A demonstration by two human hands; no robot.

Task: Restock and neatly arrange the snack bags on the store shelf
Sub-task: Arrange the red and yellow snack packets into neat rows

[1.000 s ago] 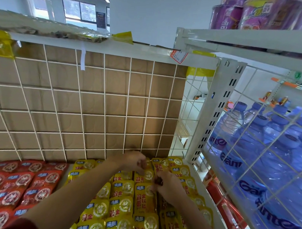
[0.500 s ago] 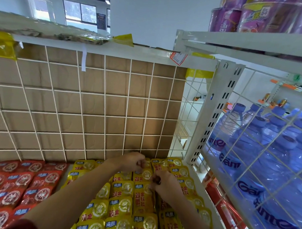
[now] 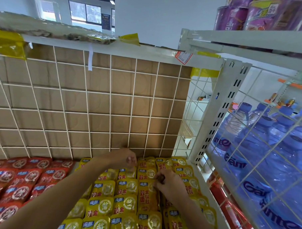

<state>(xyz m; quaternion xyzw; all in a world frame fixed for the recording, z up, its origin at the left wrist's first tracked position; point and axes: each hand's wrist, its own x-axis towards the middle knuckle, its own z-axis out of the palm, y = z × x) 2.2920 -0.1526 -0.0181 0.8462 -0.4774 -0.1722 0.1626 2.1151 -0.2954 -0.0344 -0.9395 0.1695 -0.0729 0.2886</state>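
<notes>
Several yellow snack bags (image 3: 106,206) lie in overlapping rows on the shelf below me. My left hand (image 3: 125,159) hovers at the back row near the wire grid, fingers curled, its fingertips at the top edge of a yellow bag (image 3: 128,172). My right hand (image 3: 169,184) sits a little nearer and to the right, fingers curled and pinching the upper right edge of a yellow bag (image 3: 147,195). Both forearms reach in from the bottom of the frame.
Red snack bags (image 3: 21,179) fill the shelf to the left. A white wire grid (image 3: 88,111) with cardboard behind it closes the back. A white slotted upright (image 3: 221,114) and wire panel on the right separate large blue water bottles (image 3: 269,154). Purple tubs (image 3: 265,13) stand above.
My right hand has shifted slightly right and toward me along the yellow bags. The left hand stays at the back row. The view has tilted down a little.
</notes>
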